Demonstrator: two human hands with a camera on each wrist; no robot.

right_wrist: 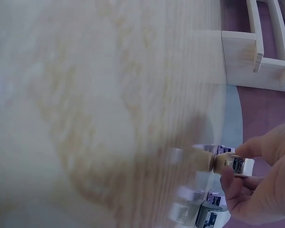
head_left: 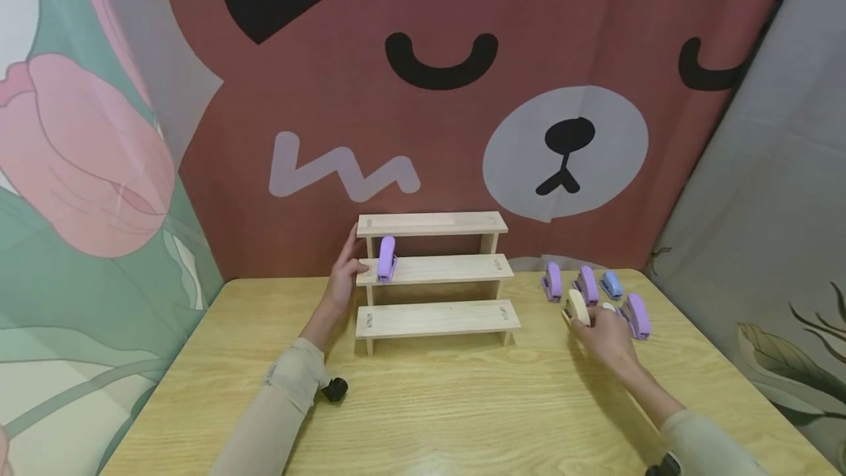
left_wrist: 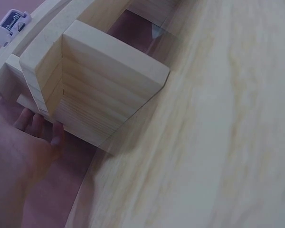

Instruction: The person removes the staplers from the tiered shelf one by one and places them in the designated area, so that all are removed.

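My right hand (head_left: 611,336) has a pinching grip on the cream stapler (head_left: 577,307), low over the worktop (head_left: 463,402) beside the purple ones. Left hand (head_left: 344,274), fingers straight, braces the wooden step shelf (head_left: 432,267). Lift clear of neighbours; keep the shelf steadied.

three purple staplers (head_left: 587,283) and a blue stapler (head_left: 611,284) sit on the table (head_left: 463,410).
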